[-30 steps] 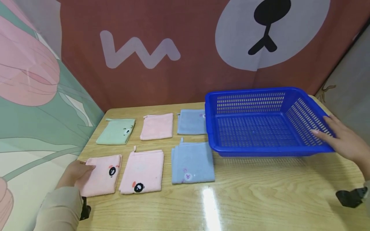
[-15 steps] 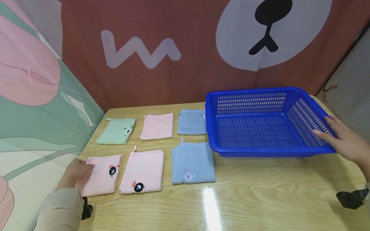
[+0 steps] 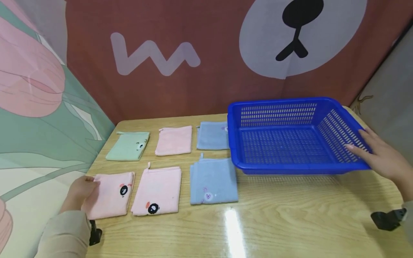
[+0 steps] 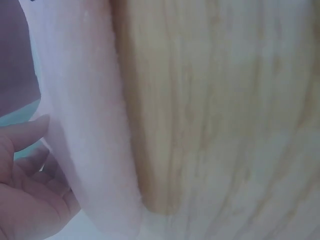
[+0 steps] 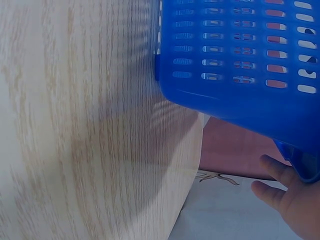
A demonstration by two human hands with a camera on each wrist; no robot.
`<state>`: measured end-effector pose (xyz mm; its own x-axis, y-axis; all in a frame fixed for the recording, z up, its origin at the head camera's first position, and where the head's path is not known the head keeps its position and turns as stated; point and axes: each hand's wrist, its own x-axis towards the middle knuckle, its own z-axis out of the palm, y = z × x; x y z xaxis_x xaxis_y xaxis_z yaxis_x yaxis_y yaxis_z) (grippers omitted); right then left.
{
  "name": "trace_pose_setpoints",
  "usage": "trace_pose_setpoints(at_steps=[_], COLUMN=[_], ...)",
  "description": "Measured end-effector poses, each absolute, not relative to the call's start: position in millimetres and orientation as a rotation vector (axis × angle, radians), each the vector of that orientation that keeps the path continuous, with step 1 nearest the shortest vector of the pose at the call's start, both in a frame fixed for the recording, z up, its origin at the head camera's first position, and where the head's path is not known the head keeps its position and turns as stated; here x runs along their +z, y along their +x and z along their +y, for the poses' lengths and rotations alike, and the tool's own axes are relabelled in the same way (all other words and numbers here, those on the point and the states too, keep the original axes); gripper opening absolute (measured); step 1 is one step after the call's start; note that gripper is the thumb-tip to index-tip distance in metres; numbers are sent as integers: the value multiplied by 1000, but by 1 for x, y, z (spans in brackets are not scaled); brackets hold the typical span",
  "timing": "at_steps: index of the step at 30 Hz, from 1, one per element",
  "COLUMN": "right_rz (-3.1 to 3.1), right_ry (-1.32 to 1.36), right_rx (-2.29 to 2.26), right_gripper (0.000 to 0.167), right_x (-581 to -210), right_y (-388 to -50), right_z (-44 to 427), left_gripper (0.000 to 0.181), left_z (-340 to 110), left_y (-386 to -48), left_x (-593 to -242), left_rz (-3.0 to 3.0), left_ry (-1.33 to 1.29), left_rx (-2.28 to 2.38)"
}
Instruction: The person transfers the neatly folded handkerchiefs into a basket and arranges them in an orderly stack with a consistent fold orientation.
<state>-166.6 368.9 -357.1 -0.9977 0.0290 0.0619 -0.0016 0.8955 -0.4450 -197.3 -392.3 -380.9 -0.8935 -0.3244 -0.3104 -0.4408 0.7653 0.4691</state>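
Observation:
In the head view my left hand (image 3: pixel 80 190) pinches the left edge of a folded pink towel (image 3: pixel 111 199) with an embroidered black eye. The left wrist view has the thumb against the towel edge (image 4: pixel 92 120) and the other fingers curled behind it. My right hand (image 3: pixel 384 156) grips the right rim of a blue slatted plastic basket (image 3: pixel 300 167), its thumb over the inner side. Two fingers (image 5: pixel 272 195) appear under the rim in the right wrist view; the rest are hidden. Nothing lies in the basket.
Beside the held towel lies another pink towel (image 3: pixel 158 190), then a blue towel (image 3: pixel 214 179). Behind them are a green towel (image 3: pixel 126 147), a pink towel (image 3: pixel 174 140) and a blue towel (image 3: pixel 211 136), partly covered by the basket. A brown curtain (image 3: pixel 155 93) hangs behind the wooden table (image 3: pixel 274 218).
My left thumb has drawn back slightly toward the pink towel's left edge. The towels stay in place, and my right hand keeps its hold on the basket; the head view shifts a little.

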Motion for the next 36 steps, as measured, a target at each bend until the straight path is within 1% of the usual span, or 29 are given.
trace_pose_setpoints(at_steps=[3,12,19,24,32,36], right_rz=[-3000,-3034,-3033,-3028,-3024,-3020], right_ry=[-16,6,-10,-18,-17,-22], right_rx=[701,695,687,682,675,676], right_gripper=[74,75,75,74,73,73], right_x=[-356,-354,-354,-355,-354,-353], right_y=[-167,-167,-166,-166,-165,-165], right_z=[370,369,369,369,368,368], left_gripper=[45,36,38,41,36,38], left_z=[-393,-390,-388,-386,-378,-376], left_y=[-198,-194,-197,-197,-192,-191], left_x=[-386,-384,-378,-373,-363,-358], left_rz=[2754,2875,2870,2876,2902,2916], left_ry=[-658,-606,-598,-542,-501,-513], left_rx=[847,848,883,919,1001,1020])
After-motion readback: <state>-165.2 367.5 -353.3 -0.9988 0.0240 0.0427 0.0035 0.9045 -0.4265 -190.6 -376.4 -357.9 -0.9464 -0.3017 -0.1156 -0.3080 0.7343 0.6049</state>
